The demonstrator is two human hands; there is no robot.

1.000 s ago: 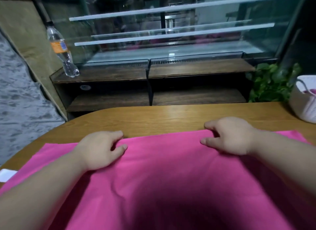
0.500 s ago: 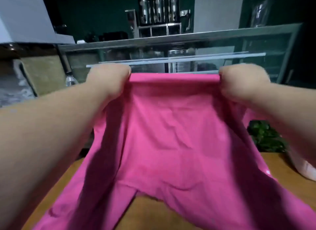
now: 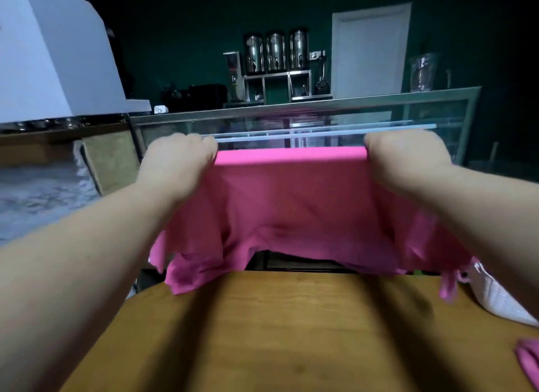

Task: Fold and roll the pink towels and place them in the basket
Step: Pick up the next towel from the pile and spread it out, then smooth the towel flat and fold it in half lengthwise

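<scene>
- The wooden table lies nearest, bare brown board with arm shadows across it.
- At the table's near right corner a scrap of more pink cloth shows at the edge of view. What it is cannot be told.
- On the table's right side stands the white basket, mostly hidden behind the right forearm.
- Over the table's far edge hangs the pink towel, lifted into the air. Its top edge is pulled straight and its lower hem sags in loose, uneven flaps.
- The left hand and right hand are each curled into a fist over one end of that top edge, gripping it taut between them.
- The towel looks light, thin and limp, with no stiffness of its own. It will likely drape and crease wherever unsupported, so the top corners seem the best hold for laying it flat.
- Past the table's far side runs a glass display case.
- Further beyond the table are three metal urns on a shelf, a pale door and dark green walls.
</scene>
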